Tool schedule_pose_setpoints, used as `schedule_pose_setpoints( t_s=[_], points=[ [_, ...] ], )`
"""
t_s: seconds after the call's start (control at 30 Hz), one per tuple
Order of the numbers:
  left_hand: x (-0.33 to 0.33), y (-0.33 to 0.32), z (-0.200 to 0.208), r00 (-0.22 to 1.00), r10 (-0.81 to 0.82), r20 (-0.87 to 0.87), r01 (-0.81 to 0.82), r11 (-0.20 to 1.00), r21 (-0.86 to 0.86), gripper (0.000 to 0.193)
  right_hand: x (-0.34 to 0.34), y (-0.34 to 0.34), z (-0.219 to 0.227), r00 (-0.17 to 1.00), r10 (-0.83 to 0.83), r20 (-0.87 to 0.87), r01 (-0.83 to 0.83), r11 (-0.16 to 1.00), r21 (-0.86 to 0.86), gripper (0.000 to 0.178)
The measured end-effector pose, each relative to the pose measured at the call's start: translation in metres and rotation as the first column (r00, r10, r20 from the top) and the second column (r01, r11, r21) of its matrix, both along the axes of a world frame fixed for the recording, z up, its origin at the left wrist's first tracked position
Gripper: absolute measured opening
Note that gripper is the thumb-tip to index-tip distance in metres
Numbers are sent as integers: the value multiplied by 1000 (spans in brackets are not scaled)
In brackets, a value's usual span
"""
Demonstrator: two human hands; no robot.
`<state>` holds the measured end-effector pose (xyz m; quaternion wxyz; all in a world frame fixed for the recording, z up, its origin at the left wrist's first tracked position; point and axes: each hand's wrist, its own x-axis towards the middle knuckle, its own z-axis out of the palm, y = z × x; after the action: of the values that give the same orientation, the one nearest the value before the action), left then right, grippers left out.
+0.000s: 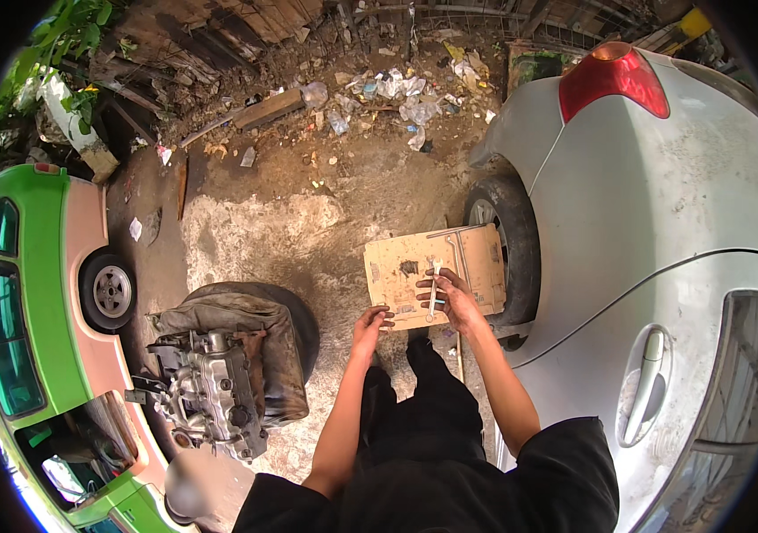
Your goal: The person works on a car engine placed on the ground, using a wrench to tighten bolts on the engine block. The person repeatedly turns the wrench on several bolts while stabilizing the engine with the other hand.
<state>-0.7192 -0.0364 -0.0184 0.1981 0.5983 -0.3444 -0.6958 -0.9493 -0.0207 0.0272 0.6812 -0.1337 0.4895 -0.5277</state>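
Note:
A flat piece of brown cardboard (388, 266), stained dark near its middle, is in front of me beside the grey car's wheel. My left hand (370, 329) grips its near left edge, fingers closed on it. Over the cardboard's right half, my right hand (452, 298) holds a silver combination wrench (433, 293), its length pointing away from me. Long thin metal rods (462, 253) lie along the cardboard's far and right side, one of them bent. Whether my right hand also bears on the cardboard is hard to tell.
At right stands a grey car (610, 195) with its wheel (521, 249) close to the cardboard. An engine (219, 391) sits at lower left by a dark cloth-covered heap (281, 329). A green van (32, 213) is farther left. Litter (397, 89) and a wooden block (268, 108) lie ahead.

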Motion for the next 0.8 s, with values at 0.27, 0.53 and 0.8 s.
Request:
schedule_pose_setpoints(
  t_s=[0.27, 0.53, 0.8],
  points=[
    [49, 47, 36, 992, -98, -82, 93, 994, -57, 30, 101, 105, 32, 999, 42, 18, -45, 969, 244, 32],
    [136, 112, 43, 932, -336, -137, 317, 937, -145, 30, 170, 208, 24, 782, 48, -622, 84, 980, 180, 30],
    [263, 208, 51, 860, -492, -137, 486, 871, -72, 30, 288, 334, 119, 244, -217, -945, 211, 963, -166, 16]
  ],
)
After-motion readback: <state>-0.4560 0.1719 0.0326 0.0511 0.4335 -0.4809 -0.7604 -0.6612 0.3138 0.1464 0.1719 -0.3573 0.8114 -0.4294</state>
